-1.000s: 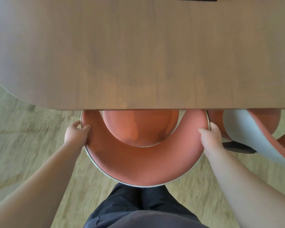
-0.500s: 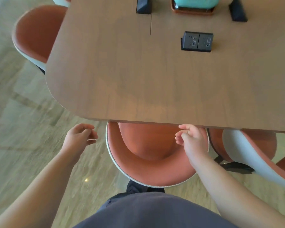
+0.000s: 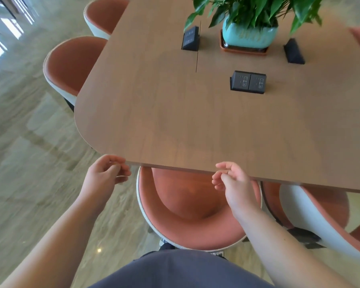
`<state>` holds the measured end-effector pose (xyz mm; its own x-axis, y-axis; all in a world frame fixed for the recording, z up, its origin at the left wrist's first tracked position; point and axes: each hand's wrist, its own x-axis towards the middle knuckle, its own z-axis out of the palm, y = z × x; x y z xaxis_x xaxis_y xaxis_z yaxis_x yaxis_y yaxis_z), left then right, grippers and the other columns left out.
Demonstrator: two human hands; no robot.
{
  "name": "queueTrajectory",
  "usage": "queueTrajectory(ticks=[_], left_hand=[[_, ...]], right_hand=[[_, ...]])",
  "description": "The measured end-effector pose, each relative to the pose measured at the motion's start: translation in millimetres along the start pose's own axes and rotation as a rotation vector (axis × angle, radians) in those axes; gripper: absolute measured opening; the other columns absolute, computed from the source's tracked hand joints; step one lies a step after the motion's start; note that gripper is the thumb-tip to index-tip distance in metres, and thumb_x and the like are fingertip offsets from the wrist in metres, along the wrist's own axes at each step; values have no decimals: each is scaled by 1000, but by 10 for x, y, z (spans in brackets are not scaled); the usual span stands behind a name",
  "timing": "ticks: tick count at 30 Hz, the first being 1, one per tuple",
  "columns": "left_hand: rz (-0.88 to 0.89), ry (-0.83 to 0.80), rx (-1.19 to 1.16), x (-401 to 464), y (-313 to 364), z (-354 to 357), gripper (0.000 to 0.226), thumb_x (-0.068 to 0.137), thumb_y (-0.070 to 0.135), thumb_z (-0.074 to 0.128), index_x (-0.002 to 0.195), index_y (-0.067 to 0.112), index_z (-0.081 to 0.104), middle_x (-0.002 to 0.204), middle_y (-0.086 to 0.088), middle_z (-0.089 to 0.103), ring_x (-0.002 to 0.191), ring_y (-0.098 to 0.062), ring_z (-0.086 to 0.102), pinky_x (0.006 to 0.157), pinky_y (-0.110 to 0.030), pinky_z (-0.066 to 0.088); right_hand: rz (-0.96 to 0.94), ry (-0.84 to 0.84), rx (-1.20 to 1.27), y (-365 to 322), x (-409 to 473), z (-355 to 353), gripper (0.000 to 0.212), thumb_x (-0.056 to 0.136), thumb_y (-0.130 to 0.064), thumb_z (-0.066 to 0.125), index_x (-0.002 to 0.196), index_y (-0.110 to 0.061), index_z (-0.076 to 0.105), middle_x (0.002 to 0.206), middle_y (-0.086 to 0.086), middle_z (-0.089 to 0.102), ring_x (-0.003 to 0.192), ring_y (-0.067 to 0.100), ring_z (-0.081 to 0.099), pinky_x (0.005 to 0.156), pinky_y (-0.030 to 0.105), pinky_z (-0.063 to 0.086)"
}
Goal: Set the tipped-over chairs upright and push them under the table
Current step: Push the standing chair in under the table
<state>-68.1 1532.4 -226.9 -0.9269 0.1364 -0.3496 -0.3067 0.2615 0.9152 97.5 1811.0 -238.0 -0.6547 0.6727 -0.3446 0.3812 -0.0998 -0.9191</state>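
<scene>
An orange tub chair (image 3: 187, 221) with a pale outer shell stands upright right in front of me, its seat tucked under the near edge of the brown wooden table (image 3: 175, 121). My left hand (image 3: 104, 175) hovers left of the chair's rim, fingers loosely curled, holding nothing. My right hand (image 3: 231, 181) hangs above the chair's right side by the table edge, fingers also loosely curled and empty. Neither hand touches the chair.
A second orange chair (image 3: 312, 217) stands to the right, partly under the table. Two more chairs (image 3: 71, 65) sit along the left side. On the table are a potted plant (image 3: 249, 28) and black socket boxes (image 3: 248, 82). Marble floor (image 3: 29, 163) lies left.
Both hands have let go of the chair's rim and lifted away. The chair now sits further under the table. My view has risen, showing more of the table.
</scene>
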Motion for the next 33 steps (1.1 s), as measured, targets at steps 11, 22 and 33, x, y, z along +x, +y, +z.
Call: queueTrajectory(ticks=[11,22,33], left_hand=[[65,-198,-45,-346,317,1635,40,96,-2,48,82,23,76,73,-1,76,70,-18,76,77,-40,59],[135,-409,-41,-972,575,3336,30,101,-2,48,94,13,72,76,0,78,72,-17,77,70,-29,66],[178,-522,-2,-1650,708,4415,26,102,-3,47,98,9,70,73,1,77,72,-18,76,80,-40,59]], right_hand=[[-27,159,53,13,-17,-1573,42,88,12,36,99,-16,66,68,-5,71,66,14,65,66,28,53],[5,376,145,179,-211,-3173,44,83,11,33,99,-16,65,66,-5,69,64,13,61,65,31,53],[-4,501,188,527,-382,-4268,47,83,8,33,98,-19,68,70,-6,71,67,13,67,69,31,58]])
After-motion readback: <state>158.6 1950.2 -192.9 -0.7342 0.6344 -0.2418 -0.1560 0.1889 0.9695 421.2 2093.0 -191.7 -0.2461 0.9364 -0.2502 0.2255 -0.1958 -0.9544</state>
